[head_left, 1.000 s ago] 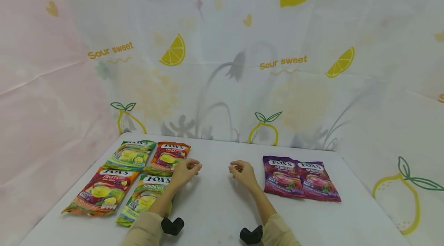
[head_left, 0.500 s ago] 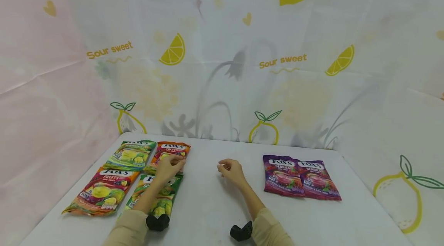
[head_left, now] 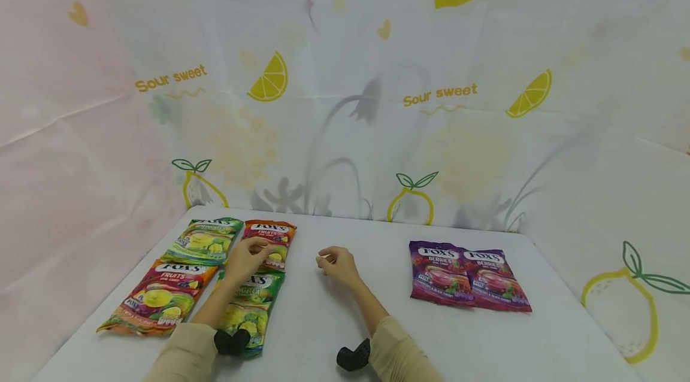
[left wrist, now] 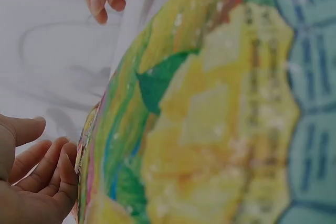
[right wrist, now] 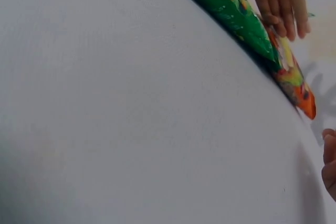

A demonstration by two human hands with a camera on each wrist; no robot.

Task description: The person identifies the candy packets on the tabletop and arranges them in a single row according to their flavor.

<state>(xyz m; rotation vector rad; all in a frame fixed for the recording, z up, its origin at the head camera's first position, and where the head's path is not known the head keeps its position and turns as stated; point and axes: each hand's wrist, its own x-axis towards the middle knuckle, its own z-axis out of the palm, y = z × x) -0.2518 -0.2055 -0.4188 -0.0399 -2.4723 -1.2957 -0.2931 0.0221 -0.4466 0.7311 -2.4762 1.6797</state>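
My left hand (head_left: 246, 259) hovers over the candy bags on the left with loosely curled fingers and nothing in them. Below it lie a green spring tea candy bag (head_left: 253, 310) and an orange-red fruits candy bag (head_left: 277, 250), the latter partly hidden by the hand. In the left wrist view the green bag's printed face (left wrist: 210, 129) fills much of the picture, beside the left hand (left wrist: 39, 182). My right hand (head_left: 338, 266) hangs over the middle of the white table, holding nothing, its fingers relaxed and slightly bent.
Another green candy bag (head_left: 202, 242) and a larger fruits bag (head_left: 159, 298) lie farther left. Two purple berries bags, one (head_left: 439, 274) overlapping the other (head_left: 497, 280), lie on the right. A lemon-printed cloth (head_left: 345, 100) hangs behind the white table (head_left: 345, 334).
Both hands have moved left. The left one has gone from the right side of the near green bag to above it. No bag has visibly moved.
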